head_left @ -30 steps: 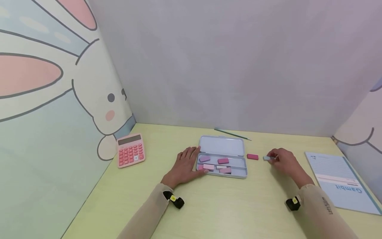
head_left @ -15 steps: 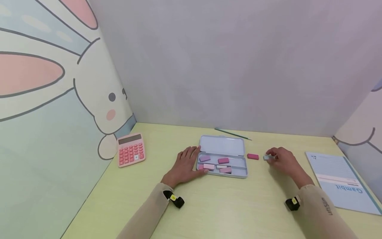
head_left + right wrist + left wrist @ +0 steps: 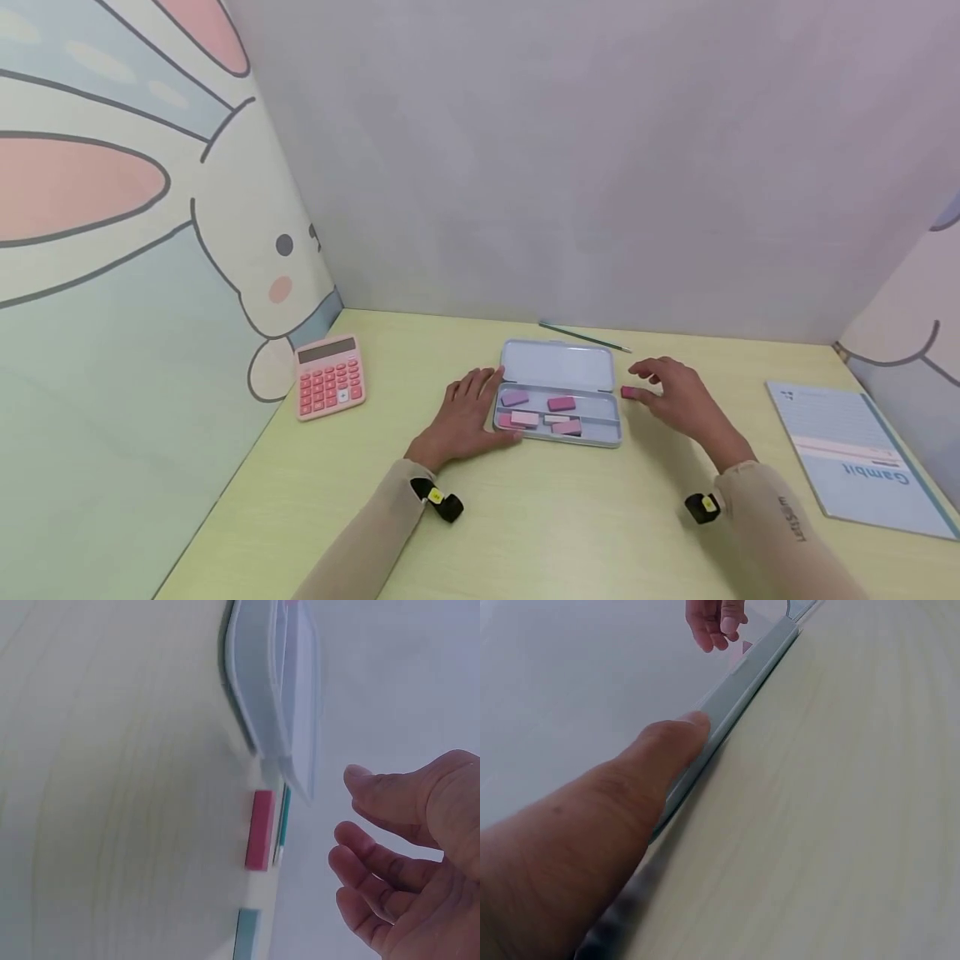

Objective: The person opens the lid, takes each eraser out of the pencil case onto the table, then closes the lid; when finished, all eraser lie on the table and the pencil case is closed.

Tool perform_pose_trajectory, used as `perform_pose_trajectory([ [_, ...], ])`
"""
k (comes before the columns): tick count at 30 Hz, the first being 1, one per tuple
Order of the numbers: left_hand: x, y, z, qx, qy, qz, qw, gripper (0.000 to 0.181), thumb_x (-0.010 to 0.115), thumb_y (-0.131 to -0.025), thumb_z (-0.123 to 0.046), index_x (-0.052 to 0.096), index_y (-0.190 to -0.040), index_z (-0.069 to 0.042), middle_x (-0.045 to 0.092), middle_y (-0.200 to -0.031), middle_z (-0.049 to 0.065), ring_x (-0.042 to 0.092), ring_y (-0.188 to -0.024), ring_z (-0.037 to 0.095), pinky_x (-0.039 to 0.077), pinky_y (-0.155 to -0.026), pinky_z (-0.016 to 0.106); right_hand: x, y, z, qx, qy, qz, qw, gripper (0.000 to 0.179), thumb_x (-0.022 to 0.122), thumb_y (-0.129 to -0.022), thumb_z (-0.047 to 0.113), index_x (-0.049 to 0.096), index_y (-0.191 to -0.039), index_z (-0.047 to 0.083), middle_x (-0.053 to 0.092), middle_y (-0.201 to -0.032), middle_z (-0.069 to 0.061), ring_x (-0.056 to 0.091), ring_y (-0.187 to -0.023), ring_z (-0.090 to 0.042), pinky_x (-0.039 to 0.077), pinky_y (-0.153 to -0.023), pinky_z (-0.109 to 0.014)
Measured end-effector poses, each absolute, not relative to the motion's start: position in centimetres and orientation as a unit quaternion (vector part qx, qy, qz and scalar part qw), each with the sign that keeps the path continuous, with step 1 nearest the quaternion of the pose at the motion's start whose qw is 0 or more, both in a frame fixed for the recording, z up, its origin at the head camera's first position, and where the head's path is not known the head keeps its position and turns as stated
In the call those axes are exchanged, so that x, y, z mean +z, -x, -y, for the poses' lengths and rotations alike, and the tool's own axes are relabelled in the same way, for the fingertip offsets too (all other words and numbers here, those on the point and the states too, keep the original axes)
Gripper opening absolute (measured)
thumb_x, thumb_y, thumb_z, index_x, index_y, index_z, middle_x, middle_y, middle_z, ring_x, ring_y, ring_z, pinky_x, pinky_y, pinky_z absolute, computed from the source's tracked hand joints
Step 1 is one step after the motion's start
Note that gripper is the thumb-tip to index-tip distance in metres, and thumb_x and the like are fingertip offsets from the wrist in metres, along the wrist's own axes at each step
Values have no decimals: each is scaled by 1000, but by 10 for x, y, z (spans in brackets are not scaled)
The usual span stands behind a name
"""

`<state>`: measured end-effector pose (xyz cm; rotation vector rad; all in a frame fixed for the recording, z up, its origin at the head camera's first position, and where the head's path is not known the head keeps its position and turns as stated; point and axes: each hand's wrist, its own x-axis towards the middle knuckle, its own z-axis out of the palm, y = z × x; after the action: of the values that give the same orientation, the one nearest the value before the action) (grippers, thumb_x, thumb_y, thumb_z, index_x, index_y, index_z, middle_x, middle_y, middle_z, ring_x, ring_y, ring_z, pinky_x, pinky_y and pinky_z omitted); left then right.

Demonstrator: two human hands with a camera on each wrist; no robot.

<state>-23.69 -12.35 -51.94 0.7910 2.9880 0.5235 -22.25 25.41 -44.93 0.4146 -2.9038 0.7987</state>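
The pale blue pencil case (image 3: 558,363) lies with its lid raised, several small pink and purple blocks (image 3: 561,404) in its tray. My left hand (image 3: 461,421) rests at its left end, fingers straight and thumb (image 3: 676,742) against the front wall. To the right of the case, my right hand (image 3: 678,400) hovers by a magenta block (image 3: 259,829), partly covering it in the head view. The right wrist view shows that hand's fingers loosely bent with nothing between them. A light teal block (image 3: 246,934) lies near the magenta one, hidden behind the hand in the head view.
Behind the case lies a dark green pencil (image 3: 585,337). A pink calculator (image 3: 330,377) stands far left, and a notepad (image 3: 858,458) lies on the right. The grey wall (image 3: 570,167) rises at the table's back edge.
My right hand has released the teal block and moved left to the magenta block, its fingers spreading. My left hand stays at the case.
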Motion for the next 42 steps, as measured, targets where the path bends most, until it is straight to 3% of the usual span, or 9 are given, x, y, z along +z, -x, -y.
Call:
perform_pose_trajectory([
  [10,-524,237,124,154,-254,-955,3,117,57,-90,-85,11,-175,-20,27,-176,7,20,-167,34,25,-130,60,-445,214,-202,302,-190,932,56,29,77,-96,5,75,-124,-1,75,-122,-20,70,-107,-37,59,-92,-54],
  [22,-526,239,126,140,-250,-958,-2,117,59,-90,-84,12,-175,-19,28,-175,8,21,-166,34,27,-129,60,-456,211,-145,304,-230,924,14,29,78,-98,11,76,-125,2,75,-119,-16,71,-108,-33,60,-99,-54],
  [29,-525,239,126,143,-252,-957,0,118,59,-90,-84,11,-175,-18,28,-175,10,22,-166,35,26,-129,61,-462,216,-126,321,-244,915,-1,19,78,-97,10,80,-115,4,75,-115,-14,73,-105,-31,61,-95,-51],
  [42,-521,237,123,142,-253,-957,3,118,60,-90,-83,11,-175,-18,29,-175,10,22,-166,36,26,-129,61,-466,221,-108,279,-233,931,-28,10,83,-94,14,84,-104,11,78,-107,-5,68,-106,-24,55,-101,-49],
])
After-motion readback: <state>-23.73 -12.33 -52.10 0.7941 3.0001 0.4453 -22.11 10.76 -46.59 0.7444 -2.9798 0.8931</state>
